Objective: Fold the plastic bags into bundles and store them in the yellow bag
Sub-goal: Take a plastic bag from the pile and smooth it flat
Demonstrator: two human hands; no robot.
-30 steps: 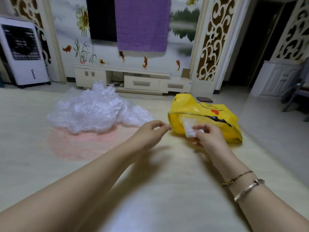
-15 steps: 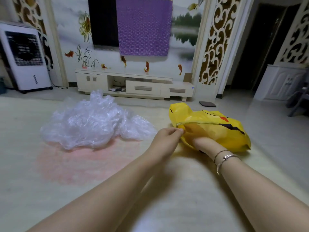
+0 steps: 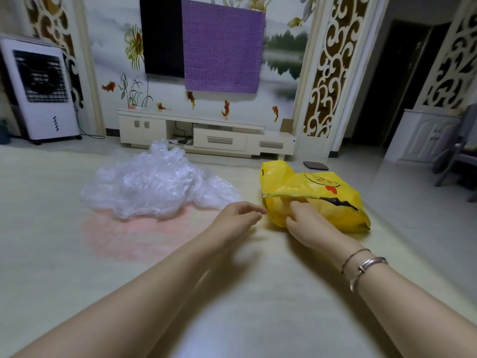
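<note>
Your right hand [image 3: 305, 223] sits at the mouth of the yellow bag [image 3: 335, 192], right of centre in the frame; its fingertips reach into the opening, so you cannot tell whether they grasp anything inside; two bracelets [image 3: 366, 267] circle that wrist; your left hand [image 3: 238, 215] hovers just left of the bag's mouth with fingers loosely curled and apart, holding nothing and not touching the bag; the yellow bag lies on its side on the pale floor [image 3: 232, 306], its printed cartoon face turned upward; the pile of clear plastic bags [image 3: 154, 187] lies crumpled left of centre, near the yellow bag but apart from it, partly over a pink patch [image 3: 134, 233] on the floor; behind them, across the upper middle, stands a low white TV cabinet [image 3: 206, 135]; above it a purple cloth [image 3: 222, 47] covers part of a dark screen; a white air cooler [image 3: 41, 91] stands at the upper left
</note>
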